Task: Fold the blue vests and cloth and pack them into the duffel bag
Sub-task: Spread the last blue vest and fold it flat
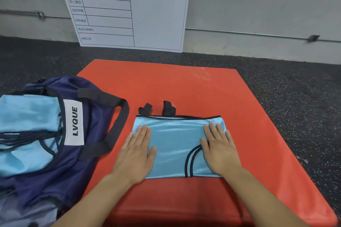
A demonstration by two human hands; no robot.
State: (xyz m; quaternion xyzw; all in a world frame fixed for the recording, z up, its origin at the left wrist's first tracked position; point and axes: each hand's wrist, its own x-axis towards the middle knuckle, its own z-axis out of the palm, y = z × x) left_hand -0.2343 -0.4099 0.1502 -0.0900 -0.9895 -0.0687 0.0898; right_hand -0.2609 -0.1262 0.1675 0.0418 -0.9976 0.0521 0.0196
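A light blue vest (177, 140) with dark trim lies folded into a rectangle on the red mat (184, 86); two black strap ends stick out past its far edge. My left hand (137, 153) presses flat on the vest's left side and my right hand (219, 149) presses flat on its right side, fingers straight. To the left, the navy duffel bag (88, 153) lies open with a white LVQUE label. Folded light blue fabric (27, 116) sits inside the bag's opening.
A black bag handle (118, 121) loops over the mat's left edge close to the vest. A white board with a printed table (129, 9) leans against the grey wall behind the mat. Dark speckled floor (295, 107) surrounds the mat.
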